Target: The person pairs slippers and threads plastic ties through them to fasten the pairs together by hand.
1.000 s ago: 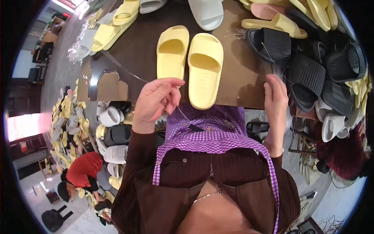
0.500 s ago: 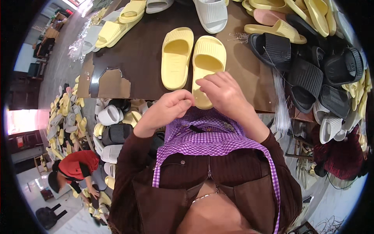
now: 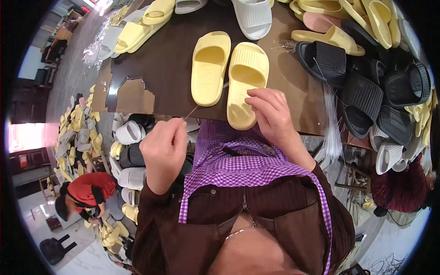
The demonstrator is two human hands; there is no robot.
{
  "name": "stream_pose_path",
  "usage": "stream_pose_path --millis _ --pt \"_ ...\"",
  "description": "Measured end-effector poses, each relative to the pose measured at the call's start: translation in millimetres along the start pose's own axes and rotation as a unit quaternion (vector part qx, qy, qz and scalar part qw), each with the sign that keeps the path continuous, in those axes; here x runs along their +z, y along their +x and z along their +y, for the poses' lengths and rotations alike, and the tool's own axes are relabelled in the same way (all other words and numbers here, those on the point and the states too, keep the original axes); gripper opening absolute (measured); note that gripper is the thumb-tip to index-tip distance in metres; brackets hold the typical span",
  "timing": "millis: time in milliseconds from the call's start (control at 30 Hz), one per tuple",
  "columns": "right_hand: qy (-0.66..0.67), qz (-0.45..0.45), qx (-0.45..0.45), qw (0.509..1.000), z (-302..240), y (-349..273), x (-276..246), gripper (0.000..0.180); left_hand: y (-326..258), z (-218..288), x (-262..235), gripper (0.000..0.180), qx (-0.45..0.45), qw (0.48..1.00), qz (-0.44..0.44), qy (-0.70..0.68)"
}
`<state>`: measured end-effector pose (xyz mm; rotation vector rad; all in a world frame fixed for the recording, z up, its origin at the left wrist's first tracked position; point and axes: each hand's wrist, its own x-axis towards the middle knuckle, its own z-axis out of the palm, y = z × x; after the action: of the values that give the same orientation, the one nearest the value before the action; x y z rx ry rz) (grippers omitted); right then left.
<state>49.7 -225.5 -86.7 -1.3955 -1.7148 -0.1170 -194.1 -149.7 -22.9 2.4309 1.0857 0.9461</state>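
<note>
Pale yellow slide sandals (image 3: 250,56) side by side on a dark brown tabletop (image 3: 162,97)

Smooth footbeds with faint marks, broad ribbed straps toward the far side; left slide (image 3: 207,86) wholly on the surface, right slide (image 3: 241,112) set lower, with rounded heel jutting past the near edge. In the left hand (image 3: 164,149), a thin strand (image 3: 192,112) pinched between thumb and forefinger; hard to make out at its far end near the left slide's heel. Beside the right slide, the right hand (image 3: 275,115) with fingers bent, partly covering its outer side; fingertip contact unclear, impossible to tell whether pinching anything. Beyond, a light grey slide (image 3: 253,19) cut off by the upper edge.
</note>
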Motion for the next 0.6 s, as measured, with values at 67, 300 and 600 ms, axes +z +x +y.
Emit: stream_pose_path --millis 67,300,600 --pt "0.013 -0.002 0.023 1.0 1.6 -5.4 -1.6 0.028 2.4 7.8 3.4 0.005 0.034 0.999 -0.001 0.027" --pt "0.061 -0.014 0.095 0.994 -2.8 -6.7 3.4 0.032 13.5 22.8 32.6 0.011 0.195 0.974 -0.013 0.113" --pt "0.012 -0.08 0.014 0.997 5.4 -4.5 23.4 0.022 -0.5 10.9 69.7 0.009 0.195 0.976 -0.072 0.056"
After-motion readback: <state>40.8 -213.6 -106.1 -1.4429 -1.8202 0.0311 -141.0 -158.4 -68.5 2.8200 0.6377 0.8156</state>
